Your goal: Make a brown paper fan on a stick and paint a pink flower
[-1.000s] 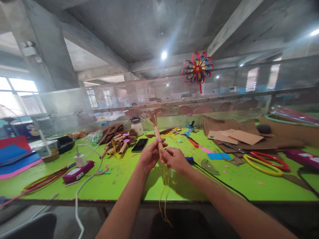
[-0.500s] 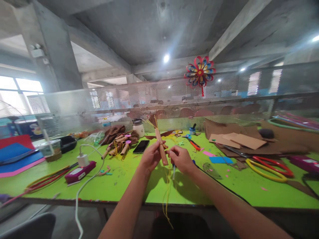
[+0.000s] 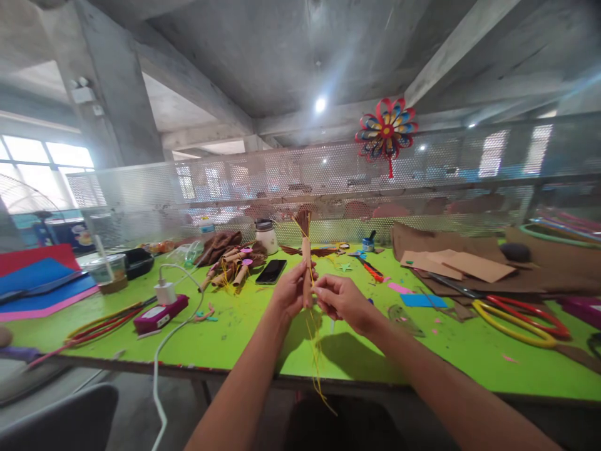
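My left hand (image 3: 290,290) grips a brown paper roll (image 3: 307,255) held nearly upright above the green table (image 3: 235,326). A fringed brown tuft sticks out of the roll's top. My right hand (image 3: 342,300) pinches thin yellow strands (image 3: 315,351) that hang from the roll's lower end down past the table's front edge. Both hands meet at the roll's base, fingers touching it.
A pile of similar brown rolls (image 3: 230,263) and a black phone (image 3: 271,271) lie behind my hands. A white charger and cable (image 3: 165,293) sit left, cardboard sheets (image 3: 460,263) and coloured hoops (image 3: 516,319) right. A mesh screen (image 3: 328,181) backs the table, with a paper pinwheel (image 3: 385,130) on it.
The roll has swung from tilted to nearly upright. My hands have drawn closer together at its base, and the view has shifted slightly left.
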Demonstrator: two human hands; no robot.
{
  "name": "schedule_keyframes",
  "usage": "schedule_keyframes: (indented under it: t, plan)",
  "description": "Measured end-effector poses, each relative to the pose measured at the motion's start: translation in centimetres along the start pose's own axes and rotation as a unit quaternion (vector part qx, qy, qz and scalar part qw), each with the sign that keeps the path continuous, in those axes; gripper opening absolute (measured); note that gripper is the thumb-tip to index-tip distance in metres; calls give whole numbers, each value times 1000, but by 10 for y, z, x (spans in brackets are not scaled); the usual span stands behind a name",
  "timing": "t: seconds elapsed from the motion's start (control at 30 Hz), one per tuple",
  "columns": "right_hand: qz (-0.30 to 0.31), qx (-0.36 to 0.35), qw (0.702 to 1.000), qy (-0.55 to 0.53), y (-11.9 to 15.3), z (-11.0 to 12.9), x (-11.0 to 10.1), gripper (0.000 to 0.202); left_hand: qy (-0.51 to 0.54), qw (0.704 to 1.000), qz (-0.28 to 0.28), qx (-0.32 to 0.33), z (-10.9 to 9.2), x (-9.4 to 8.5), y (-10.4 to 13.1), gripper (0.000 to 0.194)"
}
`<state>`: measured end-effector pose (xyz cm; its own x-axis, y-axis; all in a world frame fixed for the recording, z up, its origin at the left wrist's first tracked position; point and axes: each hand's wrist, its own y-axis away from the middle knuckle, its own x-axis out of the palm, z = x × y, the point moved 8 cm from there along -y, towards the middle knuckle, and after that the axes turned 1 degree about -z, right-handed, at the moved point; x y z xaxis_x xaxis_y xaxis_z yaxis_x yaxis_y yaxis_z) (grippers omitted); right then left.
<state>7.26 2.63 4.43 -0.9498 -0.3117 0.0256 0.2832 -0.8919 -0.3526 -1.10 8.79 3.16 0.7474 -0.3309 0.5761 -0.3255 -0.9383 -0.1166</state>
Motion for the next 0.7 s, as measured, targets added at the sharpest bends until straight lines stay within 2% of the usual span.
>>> schedule_keyframes:
  t: [0.13, 0.47, 0.7]
  plan:
    - [36, -43, 996, 62, 1, 3, 8, 21, 11, 1000, 0, -5, 2, 1, -1, 15]
    - [30, -126, 969, 211, 2, 5, 15, 11, 23, 1000, 0, -6, 7, 1, -3, 15]
    - [46, -139, 956, 253, 4, 3, 20, 12, 35, 999, -1, -28, 9, 4, -1, 18]
